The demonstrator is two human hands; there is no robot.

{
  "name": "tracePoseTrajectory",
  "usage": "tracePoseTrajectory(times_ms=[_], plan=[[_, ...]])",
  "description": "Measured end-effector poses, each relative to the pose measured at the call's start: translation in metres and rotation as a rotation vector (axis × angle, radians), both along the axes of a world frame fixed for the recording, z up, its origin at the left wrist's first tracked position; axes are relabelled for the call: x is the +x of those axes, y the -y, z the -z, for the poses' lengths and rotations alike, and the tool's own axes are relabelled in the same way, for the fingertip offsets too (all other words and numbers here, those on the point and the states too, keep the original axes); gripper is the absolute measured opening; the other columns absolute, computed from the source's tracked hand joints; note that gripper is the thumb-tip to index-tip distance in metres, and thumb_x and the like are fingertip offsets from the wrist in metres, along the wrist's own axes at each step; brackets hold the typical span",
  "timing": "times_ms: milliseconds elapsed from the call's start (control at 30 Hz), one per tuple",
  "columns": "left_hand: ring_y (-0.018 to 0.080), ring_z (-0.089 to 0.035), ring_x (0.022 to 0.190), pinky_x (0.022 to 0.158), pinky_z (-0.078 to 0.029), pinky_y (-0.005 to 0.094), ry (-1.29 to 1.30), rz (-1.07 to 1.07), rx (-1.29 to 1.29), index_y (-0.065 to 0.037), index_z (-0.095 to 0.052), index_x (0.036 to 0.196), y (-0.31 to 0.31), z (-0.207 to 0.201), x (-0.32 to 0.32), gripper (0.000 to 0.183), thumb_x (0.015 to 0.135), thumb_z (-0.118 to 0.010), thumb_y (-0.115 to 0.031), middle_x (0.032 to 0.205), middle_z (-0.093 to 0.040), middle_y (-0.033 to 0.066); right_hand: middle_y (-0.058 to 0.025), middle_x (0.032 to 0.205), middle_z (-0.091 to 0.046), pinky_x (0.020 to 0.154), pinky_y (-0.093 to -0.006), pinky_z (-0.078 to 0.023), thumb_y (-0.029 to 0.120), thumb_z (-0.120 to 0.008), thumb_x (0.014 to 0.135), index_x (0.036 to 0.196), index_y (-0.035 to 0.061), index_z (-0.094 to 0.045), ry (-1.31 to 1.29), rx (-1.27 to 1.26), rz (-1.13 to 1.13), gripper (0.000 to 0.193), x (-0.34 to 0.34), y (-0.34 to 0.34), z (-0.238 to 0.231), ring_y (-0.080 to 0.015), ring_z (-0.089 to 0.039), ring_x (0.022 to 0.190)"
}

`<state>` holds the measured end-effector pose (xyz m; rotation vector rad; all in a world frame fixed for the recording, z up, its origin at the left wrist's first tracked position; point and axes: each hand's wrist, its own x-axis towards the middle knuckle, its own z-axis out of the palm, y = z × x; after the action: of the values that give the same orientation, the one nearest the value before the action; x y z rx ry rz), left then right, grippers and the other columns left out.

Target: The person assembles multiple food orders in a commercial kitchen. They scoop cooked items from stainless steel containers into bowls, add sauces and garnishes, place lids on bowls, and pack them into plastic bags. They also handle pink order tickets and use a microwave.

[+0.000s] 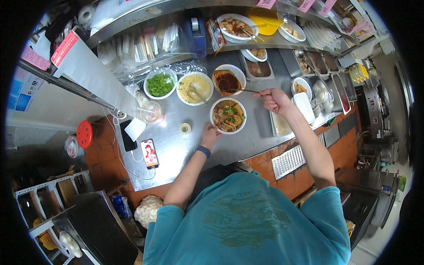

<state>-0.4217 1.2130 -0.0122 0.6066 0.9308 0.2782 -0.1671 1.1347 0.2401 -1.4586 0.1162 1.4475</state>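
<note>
Best keep the spoon [245,90] level to avoid drips, its handle pinched in the right grip [275,101] and its long axis running sideways, tip pointing left from that grip to the sauce [227,82], while the left grip [210,136], whether pinching I cannot tell, rests at the rim of the bowl [244,120] just ahead.

White bowl [245,116] upright, food-filled.

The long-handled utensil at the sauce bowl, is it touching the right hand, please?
Touching: the head view shows the right hand gripping the end of the long-handled utensil between its fingers.
</note>
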Motion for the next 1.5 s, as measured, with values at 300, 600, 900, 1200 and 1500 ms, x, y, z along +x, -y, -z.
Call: tracePoseTrajectory(times_ms=[300,600,900,1200,1500], plan=[[0.0311,-0.068,0.094,0.085,-0.060,0.0452,-0.037,0.024,0.004,-0.002,-0.045,0.113,-0.009,-0.004,-0.014,0.018,0.097,-0.053,-0.003,0.107,-0.061,0.0167,0.0072,0.057,-0.038,0.039,-0.0216,-0.020,0.009,-0.046,0.101,0.110,-0.0094,-0.064,0.521,-0.062,-0.350,0.028,-0.028,0.045,-0.099,-0.0031,-0.026,0.042],[0.0303,-0.068,0.098,0.087,-0.060,0.0415,-0.014,-0.032,-0.031,0.000,-0.044,0.121,-0.004,-0.025,-0.024,0.025,0.097,-0.048,-0.003,0.112,-0.062,0.0180,-0.0180,0.079,-0.070,0.053,-0.0389,-0.050,0.007,-0.053,0.096,0.119,-0.0052,-0.063,1.176,-0.089,-0.591,0.028,-0.128,0.119,0.013,-0.0229,-0.060,0.055],[0.0288,-0.068,0.096,0.086,-0.061,0.0409,-0.052,-0.023,-0.017,0.001,-0.045,0.120,-0.004,-0.023,-0.021,0.025,0.096,-0.048,-0.001,0.111,-0.062,0.0172,-0.0140,0.068,-0.062,0.052,-0.0371,-0.047,0.006,-0.053,0.096,0.112,-0.0072,-0.063,1.300,0.015,-0.496,0.023,-0.153,0.161,0.057,-0.0239,-0.058,0.053],[0.0289,-0.068,0.098,0.087,-0.060,0.0420,-0.047,0.008,-0.024,0.001,-0.045,0.121,-0.006,-0.022,-0.021,0.024,0.097,-0.047,-0.002,0.111,-0.063,0.0174,0.0072,0.057,-0.030,0.041,-0.0213,-0.023,0.014,-0.048,0.102,0.118,-0.0108,-0.057,-0.044,0.259,0.290,0.031,-0.121,0.157,0.008,-0.0044,-0.025,0.046],[0.0267,-0.068,0.094,0.081,-0.060,0.0408,0.028,-0.079,-0.038,-0.007,-0.043,0.126,0.000,0.000,-0.028,0.034,0.093,-0.052,-0.003,0.107,-0.061,0.0128,0.0089,0.060,-0.025,0.041,-0.0208,-0.020,0.012,-0.037,0.106,0.125,-0.0096,-0.053,-0.117,0.367,0.286,0.032,-0.072,0.035,0.040,-0.0035,-0.022,0.047]])
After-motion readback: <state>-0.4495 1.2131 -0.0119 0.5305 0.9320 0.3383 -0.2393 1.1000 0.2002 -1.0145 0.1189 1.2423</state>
